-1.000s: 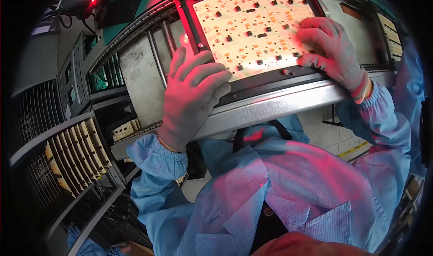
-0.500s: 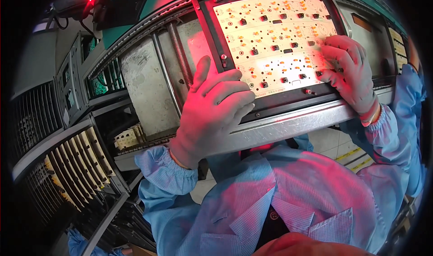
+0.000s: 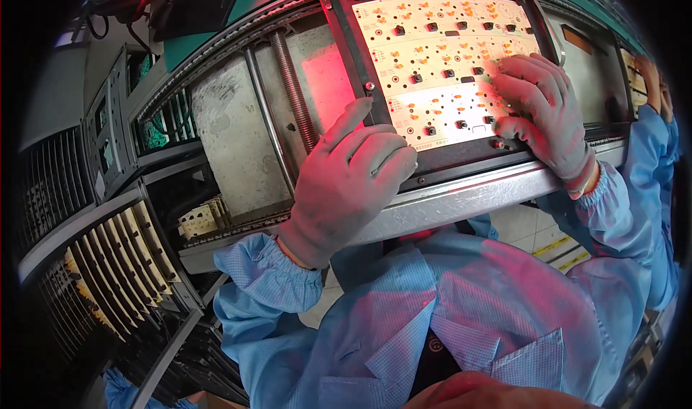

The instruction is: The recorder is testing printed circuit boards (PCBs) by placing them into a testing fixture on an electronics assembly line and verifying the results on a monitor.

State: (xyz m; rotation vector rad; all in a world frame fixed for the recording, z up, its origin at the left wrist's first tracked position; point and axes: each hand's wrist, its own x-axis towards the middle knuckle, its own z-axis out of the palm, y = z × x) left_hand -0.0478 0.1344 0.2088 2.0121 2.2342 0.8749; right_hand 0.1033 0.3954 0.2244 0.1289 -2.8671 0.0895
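Left hand (image 3: pixel 346 185) drapes over the frame's (image 3: pixel 461 160) lower-left edge, fingers loosely curled; right hand (image 3: pixel 540 117) lies flat on the board (image 3: pixel 447 55) seated in that frame (apparently pressing). Uneven pressure could shift the board or smudge components.

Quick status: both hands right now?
Left hand: open, resting on the black frame, gripping nothing.
Right hand: open, fingers curled, pressing on the circuit board panel.

Metal conveyor rail (image 3: pixel 461 196) carries black frame (image 3: pixel 461 160), white circuit board (image 3: pixel 447 55) inside.
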